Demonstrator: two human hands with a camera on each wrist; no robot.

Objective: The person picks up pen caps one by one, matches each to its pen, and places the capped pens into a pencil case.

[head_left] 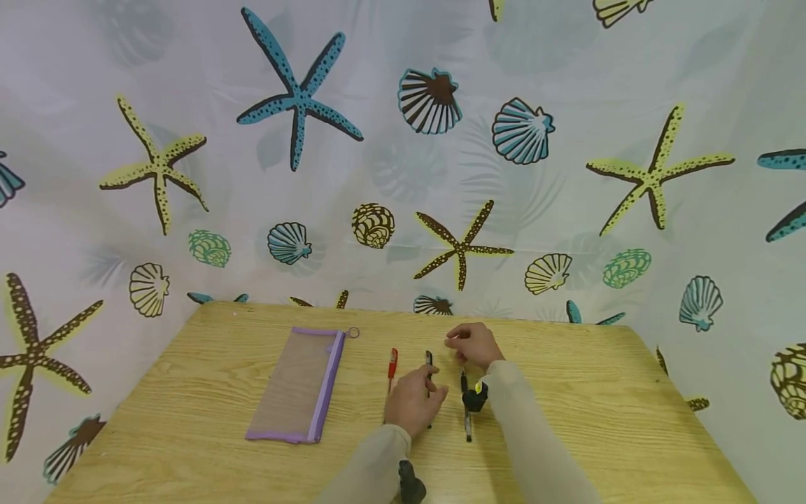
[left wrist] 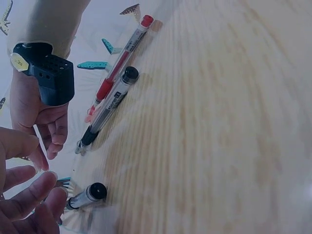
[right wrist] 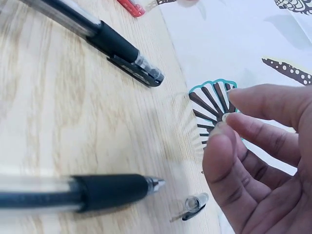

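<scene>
On the desk (head_left: 585, 392) lies a purple pouch (head_left: 292, 385); the relaxed left hand (head_left: 412, 401) and right hand (head_left: 478, 346) look empty. A bare-tipped pen (right wrist: 109, 191) lies near a loose cap (right wrist: 196, 204); capping or uncapping seems in hand, calling for a fingertip pinch.

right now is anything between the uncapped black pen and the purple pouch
Yes: in the head view, the left hand, capped black pen and red pen are between the uncapped black pen and the purple pouch.

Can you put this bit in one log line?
left hand near capped black pen | right hand near loose cap | uncapped pen on table
</scene>
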